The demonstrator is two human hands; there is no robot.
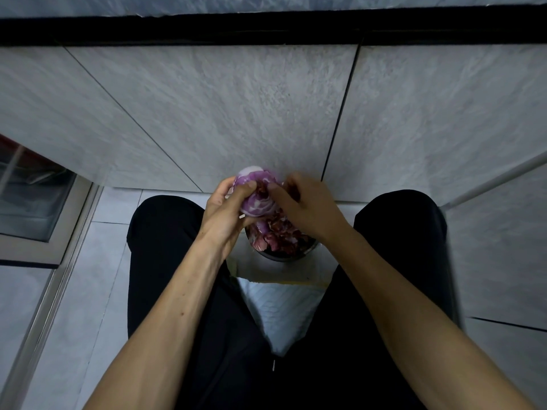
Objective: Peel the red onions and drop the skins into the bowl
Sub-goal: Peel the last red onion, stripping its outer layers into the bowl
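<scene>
A red onion [257, 199], purple and mostly bare of dry skin, is held above the bowl. My left hand [226, 208] grips it from the left, thumb across its front. My right hand [299, 205] pinches at the onion's right side with thumb and curled fingers, where a dark scrap of skin shows. Below both hands sits a dark metal bowl [284, 255], filled with several reddish onion skins [275, 235]. My hands hide the far part of the bowl.
The bowl stands on the floor between my knees, which are in black trousers [165, 247]. A white bag or sheet with a yellow edge [281, 297] lies under it. A grey tiled wall [236, 113] rises right behind; a glass-fronted cabinet [35, 202] is at left.
</scene>
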